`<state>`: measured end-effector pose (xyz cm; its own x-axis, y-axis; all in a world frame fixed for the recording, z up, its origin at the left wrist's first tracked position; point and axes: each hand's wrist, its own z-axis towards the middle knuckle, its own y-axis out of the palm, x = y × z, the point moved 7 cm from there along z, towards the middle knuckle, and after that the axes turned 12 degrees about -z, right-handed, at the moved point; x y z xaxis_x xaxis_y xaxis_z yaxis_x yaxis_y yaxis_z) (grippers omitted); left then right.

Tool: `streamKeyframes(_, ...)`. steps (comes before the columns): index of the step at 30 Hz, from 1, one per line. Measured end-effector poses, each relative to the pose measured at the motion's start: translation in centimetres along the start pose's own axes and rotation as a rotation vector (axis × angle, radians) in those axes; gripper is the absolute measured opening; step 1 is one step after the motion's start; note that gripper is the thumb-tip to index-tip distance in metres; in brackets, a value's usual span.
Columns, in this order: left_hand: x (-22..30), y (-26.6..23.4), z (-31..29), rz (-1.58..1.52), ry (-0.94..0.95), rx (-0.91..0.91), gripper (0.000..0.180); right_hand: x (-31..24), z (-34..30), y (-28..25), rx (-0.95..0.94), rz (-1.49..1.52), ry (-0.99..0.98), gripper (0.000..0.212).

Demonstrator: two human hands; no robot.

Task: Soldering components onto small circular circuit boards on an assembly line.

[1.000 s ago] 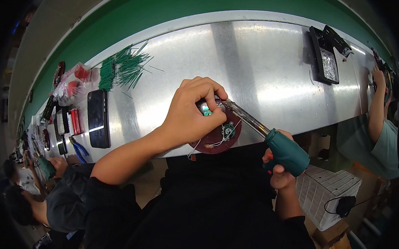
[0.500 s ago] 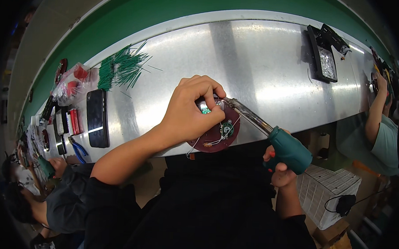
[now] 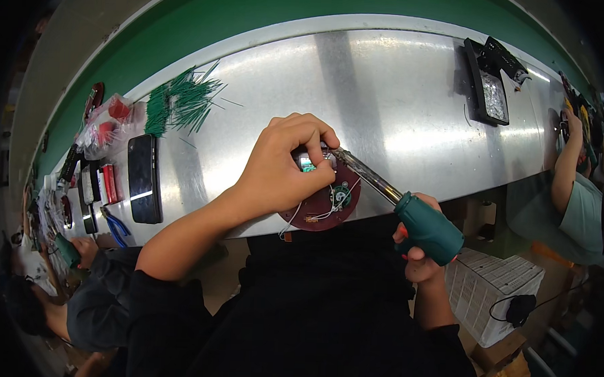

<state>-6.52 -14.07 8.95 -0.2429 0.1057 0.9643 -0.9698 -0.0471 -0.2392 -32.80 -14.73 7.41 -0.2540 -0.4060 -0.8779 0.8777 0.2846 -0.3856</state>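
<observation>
A round dark red disc point(image 3: 350, 199) lies at the table's near edge, carrying small green circuit boards and thin white wires point(image 3: 314, 217). My left hand point(image 3: 283, 164) reaches over its upper left, thumb and forefinger bent together; whatever they pinch is hidden. My right hand point(image 3: 418, 266) is wrapped round the handle of a dark green, pistol-shaped soldering iron point(image 3: 430, 228). Its long metal barrel point(image 3: 370, 174) slants up to the left. The tip is at the disc's far edge, close beside my left fingertips; whether it touches anything I cannot tell.
Left on the metal table point(image 3: 266, 72) are a black phone point(image 3: 145, 178), blue-handled pliers point(image 3: 116, 227), green wires point(image 3: 184, 102) and a plastic bag point(image 3: 102, 132). A black tray point(image 3: 485, 89) stands far right. Co-workers sit on both sides; a white crate point(image 3: 493, 291) is below right.
The soldering iron and my right hand have shifted slightly left, the tip staying near my left fingertips. My left hand and the disc have barely moved.
</observation>
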Motion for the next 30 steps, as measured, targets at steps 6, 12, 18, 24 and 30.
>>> streamKeyframes(6, 0.1, -0.3, 0.1, -0.034, 0.043, 0.027, 0.017, 0.4, -0.2, -0.2, -0.004, 0.012, 0.015, 0.063)
streamKeyframes(12, 0.0, -0.3, 0.0, -0.026, 0.002, 0.041, 0.017, 0.4, -0.6, -0.3, -0.022, 0.107, -0.018, 0.064)
streamKeyframes(18, 0.6, -0.2, 0.1, -0.003, 0.018, -0.003, 0.016, 1.8, -1.7, -0.6, 0.016, 0.215, 0.136, 0.071)
streamKeyframes(24, 0.3, -0.3, 0.1, -0.018, 0.018, -0.003, 0.016, 1.6, -1.0, -0.2, -0.030, 0.170, 0.078, 0.070)
streamKeyframes(30, 0.0, -0.2, 0.1, -0.023, 0.020, -0.014, 0.016, 1.3, -0.7, -0.3, 0.004, 0.191, 0.121, 0.064)
